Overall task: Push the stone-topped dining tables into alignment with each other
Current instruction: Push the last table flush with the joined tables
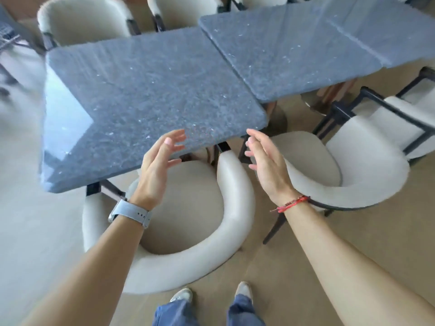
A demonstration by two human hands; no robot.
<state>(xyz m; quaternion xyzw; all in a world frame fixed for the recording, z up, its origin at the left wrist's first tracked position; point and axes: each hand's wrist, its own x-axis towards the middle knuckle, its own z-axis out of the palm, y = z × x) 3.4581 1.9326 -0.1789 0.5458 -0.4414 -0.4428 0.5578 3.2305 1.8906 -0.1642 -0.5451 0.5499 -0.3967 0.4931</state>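
Hovering by near table (146,95) edge: left hand (155,170), right hand (268,168), both grips apart, empty; far table (294,55) offset.

The nearer table (146,95) stands left of the second table (294,55), which sits farther back. The front chair (235,208) stands before the nearer table, the side chair (353,184) to its right, and the rear chairs (82,20) behind. The left hand (155,170) and right hand (266,165) are above the front chair.
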